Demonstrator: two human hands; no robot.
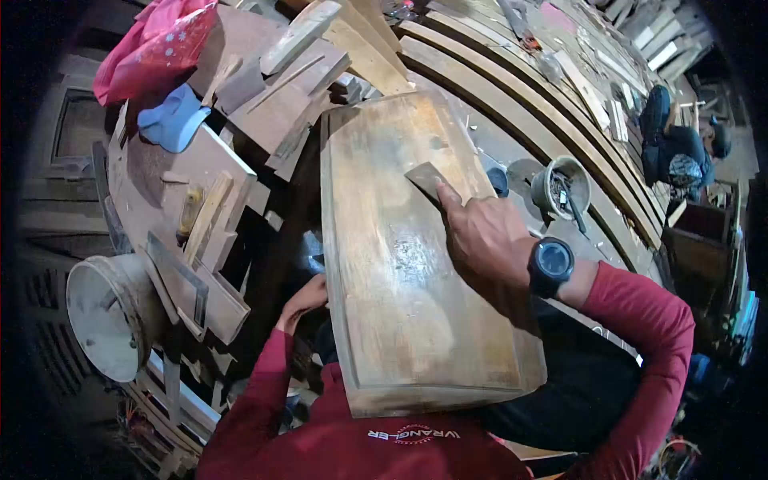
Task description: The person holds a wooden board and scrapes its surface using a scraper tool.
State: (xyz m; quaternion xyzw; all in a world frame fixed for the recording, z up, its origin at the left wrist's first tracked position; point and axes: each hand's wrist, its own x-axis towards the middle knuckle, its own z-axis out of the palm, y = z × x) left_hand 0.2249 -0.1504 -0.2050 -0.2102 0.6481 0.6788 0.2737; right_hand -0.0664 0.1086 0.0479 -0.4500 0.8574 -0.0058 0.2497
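Observation:
A wooden panel (400,320) with a bevelled border lies tilted over my lap, with a shiny patch near its middle. My right hand (484,236), with a watch on the wrist, is closed on a small flat rectangular scraper (426,179). The scraper rests on the upper part of the panel; whether it is metal or another material I cannot make out. At the panel's left edge, my left hand (308,300) grips the side, its fingertips hidden behind the wood.
A white bucket (108,316) stands at left, beside stacked boards (216,288). A pail of small metal pieces (560,186) sits to the right. A blue cap (172,118) and a pink bag (160,52) lie upper left. Long planks (520,112) run behind; another person (680,144) crouches far right.

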